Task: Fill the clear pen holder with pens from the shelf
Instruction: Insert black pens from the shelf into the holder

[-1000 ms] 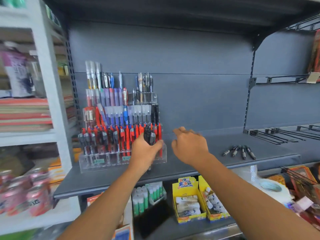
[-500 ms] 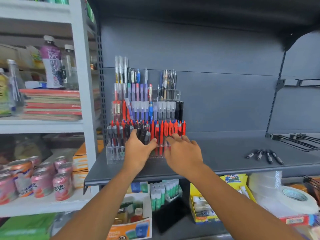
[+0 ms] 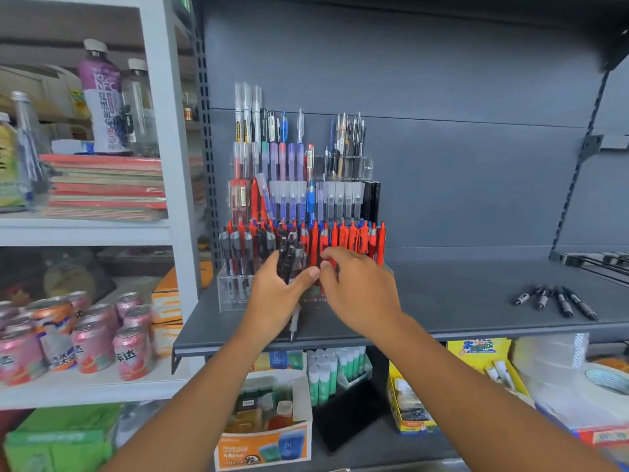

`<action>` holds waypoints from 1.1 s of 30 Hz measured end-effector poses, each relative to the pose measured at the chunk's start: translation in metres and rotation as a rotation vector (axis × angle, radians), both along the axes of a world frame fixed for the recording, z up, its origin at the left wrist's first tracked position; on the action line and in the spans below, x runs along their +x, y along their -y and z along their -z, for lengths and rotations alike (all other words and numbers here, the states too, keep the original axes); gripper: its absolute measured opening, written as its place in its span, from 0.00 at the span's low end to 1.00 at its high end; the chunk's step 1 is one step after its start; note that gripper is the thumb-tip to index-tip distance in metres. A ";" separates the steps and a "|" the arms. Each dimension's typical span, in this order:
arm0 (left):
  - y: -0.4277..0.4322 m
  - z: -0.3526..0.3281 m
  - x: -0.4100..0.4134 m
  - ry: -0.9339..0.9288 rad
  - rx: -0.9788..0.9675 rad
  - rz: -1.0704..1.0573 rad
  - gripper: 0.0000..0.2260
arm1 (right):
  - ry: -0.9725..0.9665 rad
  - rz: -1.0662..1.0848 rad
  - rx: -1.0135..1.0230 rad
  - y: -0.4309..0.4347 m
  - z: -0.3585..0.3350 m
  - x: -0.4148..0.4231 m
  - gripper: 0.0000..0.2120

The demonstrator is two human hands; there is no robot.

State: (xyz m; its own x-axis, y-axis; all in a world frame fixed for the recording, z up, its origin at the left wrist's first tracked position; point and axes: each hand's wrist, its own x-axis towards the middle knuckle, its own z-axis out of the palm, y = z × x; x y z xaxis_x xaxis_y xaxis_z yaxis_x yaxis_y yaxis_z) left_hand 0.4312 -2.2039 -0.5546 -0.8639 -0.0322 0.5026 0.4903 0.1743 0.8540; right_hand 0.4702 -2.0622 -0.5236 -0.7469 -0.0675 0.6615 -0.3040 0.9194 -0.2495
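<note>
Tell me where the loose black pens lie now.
In the head view, the loose black pens lie on the right side of the grey shelf, near its front edge, far right of the clear pen holder.

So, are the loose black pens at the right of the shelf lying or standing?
Lying: the pens lie flat, side by side, on the shelf, apart from the holder.

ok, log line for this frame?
left hand: grips bundle of dark pens | right hand: fingers curled at front row of clear tiered acrylic pen holder, grasp unclear | loose black pens: lying on grey metal shelf
</note>
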 end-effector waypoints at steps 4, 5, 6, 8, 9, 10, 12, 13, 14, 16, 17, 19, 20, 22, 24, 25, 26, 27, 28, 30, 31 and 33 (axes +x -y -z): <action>0.010 0.000 0.001 0.053 0.087 0.059 0.36 | 0.094 -0.163 -0.243 0.011 -0.003 -0.005 0.12; 0.011 -0.001 0.001 0.053 0.093 0.071 0.38 | 0.119 -0.219 -0.311 0.014 -0.004 -0.007 0.12; 0.013 0.000 -0.001 0.037 0.091 0.085 0.39 | 0.148 -0.270 -0.381 0.017 -0.006 -0.008 0.12; 0.016 0.000 -0.001 0.025 0.091 0.122 0.40 | 0.223 -0.327 -0.502 0.022 -0.010 -0.011 0.12; 0.018 0.000 -0.001 0.029 0.088 0.134 0.41 | 0.260 -0.339 -0.541 0.024 -0.012 -0.013 0.12; 0.019 0.001 -0.003 0.030 0.089 0.142 0.40 | 0.290 -0.350 -0.563 0.026 -0.013 -0.015 0.13; 0.020 0.002 -0.005 0.050 0.099 0.159 0.38 | 0.311 -0.375 -0.601 0.029 -0.014 -0.020 0.14; 0.021 0.001 -0.005 0.059 0.108 0.173 0.37 | 0.312 -0.381 -0.619 0.029 -0.014 -0.022 0.15; 0.021 0.000 -0.004 0.059 0.120 0.191 0.35 | 0.310 -0.383 -0.632 0.030 -0.015 -0.023 0.15; 0.022 -0.002 -0.003 0.056 0.143 0.221 0.29 | 0.298 -0.376 -0.659 0.030 -0.016 -0.026 0.12; 0.023 -0.002 -0.001 0.055 0.151 0.226 0.24 | 0.287 -0.370 -0.679 0.030 -0.018 -0.028 0.10; 0.023 -0.002 0.001 0.070 0.159 0.232 0.19 | 0.253 -0.372 -0.736 0.030 -0.024 -0.031 0.09; 0.023 -0.002 0.001 0.080 0.151 0.231 0.17 | 0.231 -0.378 -0.767 0.030 -0.028 -0.030 0.10; 0.024 0.000 -0.001 0.093 0.134 0.215 0.13 | 0.177 -0.396 -0.832 0.028 -0.037 -0.032 0.14; 0.026 0.002 -0.003 0.094 0.149 0.211 0.10 | 0.127 -0.414 -0.860 0.025 -0.046 -0.033 0.16; 0.027 0.002 -0.005 0.090 0.160 0.212 0.09 | 0.099 -0.416 -0.856 0.024 -0.050 -0.035 0.17; 0.028 0.003 -0.006 0.086 0.168 0.209 0.09 | 0.075 -0.422 -0.849 0.023 -0.053 -0.034 0.17; 0.028 0.003 -0.006 0.080 0.171 0.205 0.08 | 0.049 -0.425 -0.833 0.021 -0.055 -0.035 0.17; 0.029 0.003 -0.006 0.074 0.169 0.203 0.07 | 0.027 -0.427 -0.826 0.021 -0.057 -0.036 0.17; 0.028 0.003 -0.007 0.065 0.163 0.200 0.06 | -0.015 -0.418 -0.792 0.019 -0.059 -0.038 0.16; 0.028 0.004 -0.007 0.062 0.162 0.196 0.06 | -0.036 -0.403 -0.760 0.018 -0.059 -0.039 0.17; 0.028 0.004 -0.007 0.063 0.164 0.186 0.06 | -0.065 -0.382 -0.689 0.018 -0.056 -0.042 0.17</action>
State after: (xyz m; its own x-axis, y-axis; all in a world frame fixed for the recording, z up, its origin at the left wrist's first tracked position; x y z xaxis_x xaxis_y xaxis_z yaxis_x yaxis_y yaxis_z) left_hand 0.4239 -2.2314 -0.5586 -0.8922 0.0537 0.4484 0.4456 -0.0568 0.8934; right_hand 0.4286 -2.0797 -0.4674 -0.7128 0.1292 0.6893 -0.6012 0.3936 -0.6955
